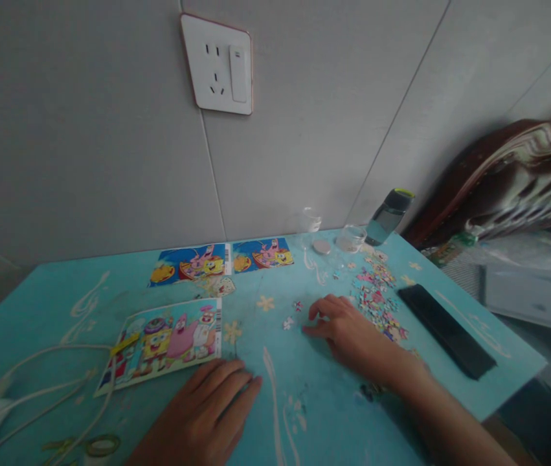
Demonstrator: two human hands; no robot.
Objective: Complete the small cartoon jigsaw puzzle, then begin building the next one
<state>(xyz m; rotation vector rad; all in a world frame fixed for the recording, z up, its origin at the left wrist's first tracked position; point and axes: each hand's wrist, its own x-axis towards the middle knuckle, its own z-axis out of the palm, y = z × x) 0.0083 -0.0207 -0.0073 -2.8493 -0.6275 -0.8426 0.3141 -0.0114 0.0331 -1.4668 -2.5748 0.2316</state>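
Note:
My left hand (207, 404) lies flat, palm down, on the turquoise table (275, 388), just below a cartoon puzzle picture card (166, 343). My right hand (348, 333) rests on the table with fingers curled, holding nothing that I can see. Two loose puzzle pieces (292, 314) lie just left of its fingertips. A heap of small colourful puzzle pieces (377, 298) spreads right behind that hand.
Two more cartoon cards (221, 259) lie near the wall. Small clear tubes (350, 238), a grey bottle (389, 217) and a black bar-shaped object (445, 330) stand at the right. White cables (37, 388) run across the left. A wall socket (217, 63) is above.

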